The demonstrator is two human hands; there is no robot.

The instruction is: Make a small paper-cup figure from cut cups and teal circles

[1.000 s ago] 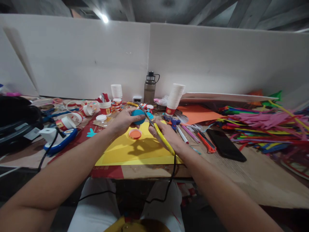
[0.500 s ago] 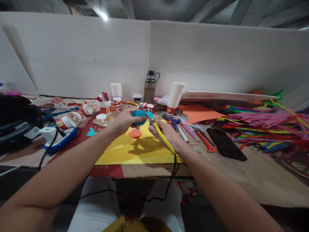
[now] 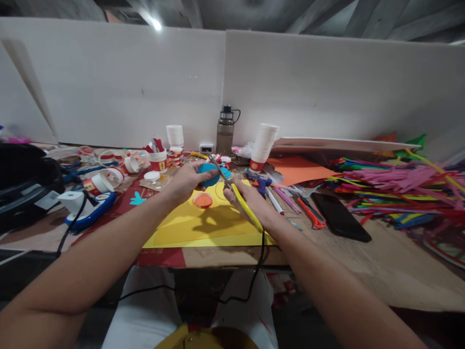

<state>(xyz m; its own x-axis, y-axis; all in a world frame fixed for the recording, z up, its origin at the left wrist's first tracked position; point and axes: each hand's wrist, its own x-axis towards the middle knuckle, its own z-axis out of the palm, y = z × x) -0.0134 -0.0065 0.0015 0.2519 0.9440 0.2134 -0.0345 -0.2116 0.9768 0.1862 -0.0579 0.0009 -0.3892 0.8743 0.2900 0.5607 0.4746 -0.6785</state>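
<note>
A round blue piece (image 3: pixel 209 174) is pinched in my left hand (image 3: pixel 188 182), above the yellow sheets. My right hand (image 3: pixel 250 198) grips yellow-handled scissors (image 3: pixel 247 207), whose blades point up and left, beside the right edge of the blue piece. Below the hands, a small round orange item with a pale rim (image 3: pixel 202 200) lies on the yellow sheets (image 3: pixel 181 228). A blue hand-shaped cutout (image 3: pixel 137 198) lies to the left, on a dark red surface.
Paper cups (image 3: pixel 264 145), a bottle (image 3: pixel 225 133) and a red-and-white cup with red items (image 3: pixel 157 161) stand behind. Rightward are markers (image 3: pixel 275 201), a phone (image 3: pixel 340 216) and colourful pipe cleaners (image 3: pixel 395 184). A blue power strip (image 3: pixel 90 213) sits left. A black cable hangs at the table's front edge.
The blue piece has turned slightly in my left hand and shows more of its round face. My right hand and the scissors are almost where they were.
</note>
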